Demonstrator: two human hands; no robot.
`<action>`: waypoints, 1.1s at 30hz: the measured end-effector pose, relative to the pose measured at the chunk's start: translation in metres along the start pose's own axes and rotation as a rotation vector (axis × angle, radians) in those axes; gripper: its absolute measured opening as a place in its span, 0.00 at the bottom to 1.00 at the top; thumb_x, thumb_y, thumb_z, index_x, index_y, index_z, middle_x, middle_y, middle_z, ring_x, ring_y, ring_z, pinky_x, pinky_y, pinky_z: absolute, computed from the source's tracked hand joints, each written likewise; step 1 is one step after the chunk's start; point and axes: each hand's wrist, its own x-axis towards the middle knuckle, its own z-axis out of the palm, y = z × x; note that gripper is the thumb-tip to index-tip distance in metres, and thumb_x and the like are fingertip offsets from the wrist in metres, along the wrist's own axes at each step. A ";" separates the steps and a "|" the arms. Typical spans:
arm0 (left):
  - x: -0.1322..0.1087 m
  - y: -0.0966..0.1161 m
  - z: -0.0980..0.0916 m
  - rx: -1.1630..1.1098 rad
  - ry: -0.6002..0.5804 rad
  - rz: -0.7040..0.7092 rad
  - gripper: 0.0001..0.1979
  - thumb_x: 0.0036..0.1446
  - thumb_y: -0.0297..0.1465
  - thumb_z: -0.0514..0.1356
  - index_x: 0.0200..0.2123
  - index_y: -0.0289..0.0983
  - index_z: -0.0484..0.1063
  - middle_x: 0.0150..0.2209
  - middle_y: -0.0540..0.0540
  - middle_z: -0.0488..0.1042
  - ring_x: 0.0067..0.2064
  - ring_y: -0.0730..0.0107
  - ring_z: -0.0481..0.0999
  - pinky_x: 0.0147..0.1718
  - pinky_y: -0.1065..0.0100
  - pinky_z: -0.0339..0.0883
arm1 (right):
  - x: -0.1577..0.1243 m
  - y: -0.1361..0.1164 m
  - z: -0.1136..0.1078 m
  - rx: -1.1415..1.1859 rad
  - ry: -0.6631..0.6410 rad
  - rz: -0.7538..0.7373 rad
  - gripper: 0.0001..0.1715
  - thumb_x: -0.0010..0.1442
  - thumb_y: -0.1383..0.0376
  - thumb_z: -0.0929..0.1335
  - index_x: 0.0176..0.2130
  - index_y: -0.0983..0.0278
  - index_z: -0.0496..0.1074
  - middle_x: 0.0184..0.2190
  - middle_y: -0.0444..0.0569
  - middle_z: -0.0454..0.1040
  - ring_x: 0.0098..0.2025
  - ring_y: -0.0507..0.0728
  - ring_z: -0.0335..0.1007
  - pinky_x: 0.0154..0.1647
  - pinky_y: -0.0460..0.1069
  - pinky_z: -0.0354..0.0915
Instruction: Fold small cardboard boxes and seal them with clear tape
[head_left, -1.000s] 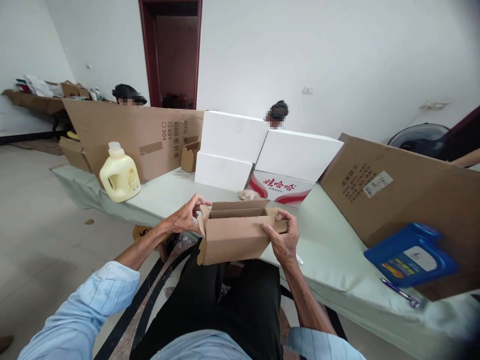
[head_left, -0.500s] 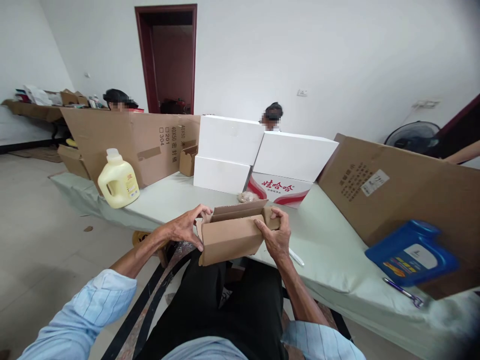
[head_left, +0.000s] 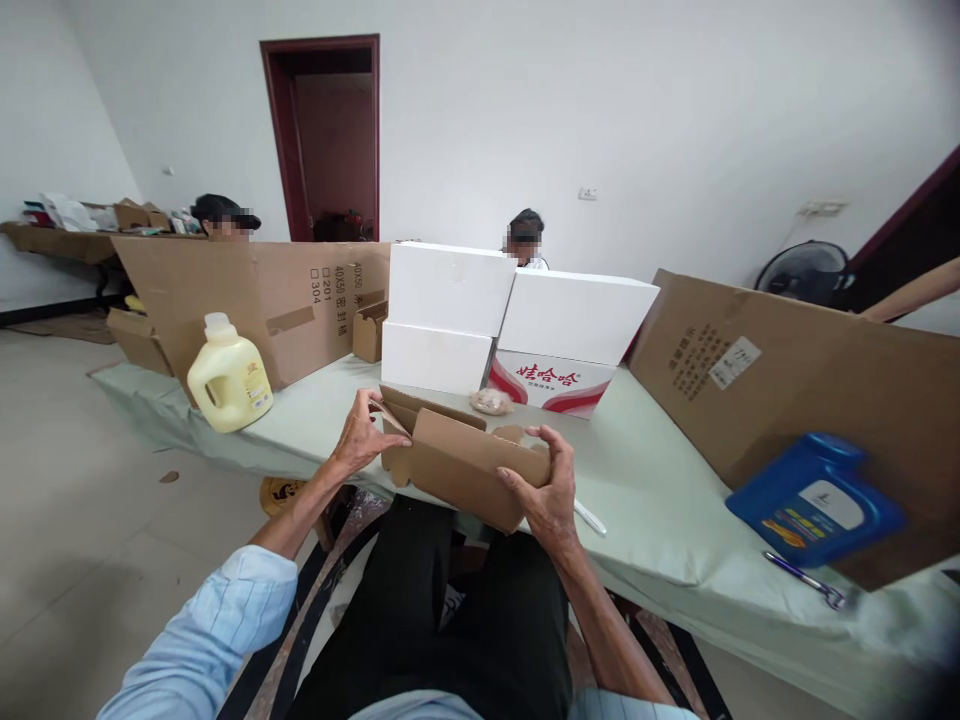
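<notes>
I hold a small brown cardboard box (head_left: 457, 470) over my lap at the near edge of the table (head_left: 645, 480). My left hand (head_left: 364, 435) pinches the flap at the box's left end, fingers closed on it. My right hand (head_left: 546, 485) is wrapped round the right end, thumb on top. The box is tilted, its left end higher, with its top flaps partly folded in.
A yellow jug (head_left: 227, 375) stands at the table's left. White foam boxes (head_left: 517, 315) and a red-printed carton sit at the back. Tall cardboard sheets (head_left: 795, 370) stand left and right. A blue jug (head_left: 817, 500) and a metal tool (head_left: 806, 582) lie at right. Two people sit behind.
The box has turned and tilted, its right end dropping toward my lap. My left hand moved to the left end flap. My view shifted slightly right.
</notes>
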 end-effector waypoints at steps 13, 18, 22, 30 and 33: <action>0.000 -0.014 0.019 0.201 0.151 0.006 0.43 0.35 0.44 0.82 0.48 0.43 0.60 0.45 0.49 0.72 0.47 0.57 0.77 0.46 0.58 0.73 | -0.052 0.041 -0.024 -0.023 -0.478 0.225 0.20 0.64 0.54 0.69 0.26 0.62 0.67 0.26 0.42 0.65 0.29 0.53 0.56 0.30 0.48 0.56; 0.006 -0.009 0.033 0.214 0.150 0.035 0.47 0.41 0.47 0.79 0.59 0.43 0.59 0.53 0.44 0.73 0.50 0.52 0.79 0.47 0.53 0.76 | -0.060 0.037 -0.039 -0.064 -0.505 0.207 0.27 0.68 0.53 0.66 0.23 0.61 0.56 0.23 0.41 0.57 0.28 0.51 0.49 0.29 0.49 0.49; 0.008 -0.011 0.033 0.271 0.065 0.097 0.48 0.51 0.46 0.73 0.69 0.40 0.56 0.61 0.36 0.70 0.53 0.49 0.80 0.47 0.52 0.78 | -0.051 0.045 -0.083 -0.164 -0.233 0.248 0.31 0.65 0.45 0.68 0.21 0.60 0.60 0.22 0.43 0.61 0.27 0.53 0.54 0.28 0.49 0.53; -0.011 -0.063 0.034 0.434 -0.116 0.079 0.30 0.55 0.43 0.63 0.59 0.37 0.70 0.55 0.36 0.74 0.53 0.46 0.79 0.52 0.48 0.77 | 0.004 0.106 -0.199 -0.776 0.227 0.349 0.30 0.63 0.40 0.61 0.21 0.56 0.59 0.19 0.50 0.66 0.26 0.56 0.58 0.30 0.53 0.57; -0.018 -0.081 0.045 0.450 -0.180 0.052 0.26 0.54 0.43 0.62 0.54 0.38 0.73 0.53 0.37 0.76 0.52 0.47 0.80 0.55 0.49 0.76 | 0.024 0.131 -0.204 -0.848 0.196 0.434 0.23 0.64 0.50 0.62 0.23 0.59 0.66 0.23 0.56 0.73 0.28 0.59 0.65 0.32 0.53 0.58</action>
